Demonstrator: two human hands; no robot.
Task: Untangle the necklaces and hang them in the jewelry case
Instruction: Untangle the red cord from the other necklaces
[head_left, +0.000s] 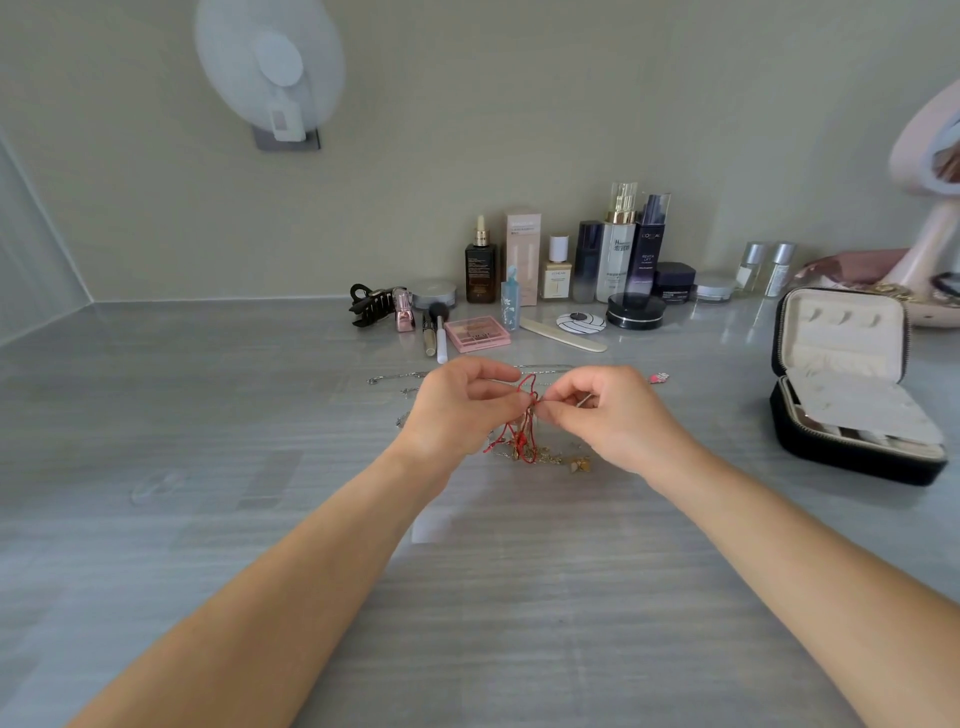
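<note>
Bare forearms (291, 582) come in from the bottom edge and meet mid-counter. Left hand (457, 410) and right hand (608, 415) are both curled, fingertips nearly touching, each pinching the red cord necklace (525, 400) at one spot between them. Cord loops up above the pinch and hangs down to the counter (208, 415), where its lower end lies mixed with gold chains (556, 460) in a small tangle just under the hands. Silver chains (395, 378) lie flat just behind the hands, with a pink pendant (660, 378) off to the right. Jewelry case (831, 452) sits well to the right, lid upright and open, pale lining showing. Cosmetics row along the back wall: bottles (618, 260), eyeshadow palette (477, 334), black claw clip (370, 306), nail file (563, 335).
</note>
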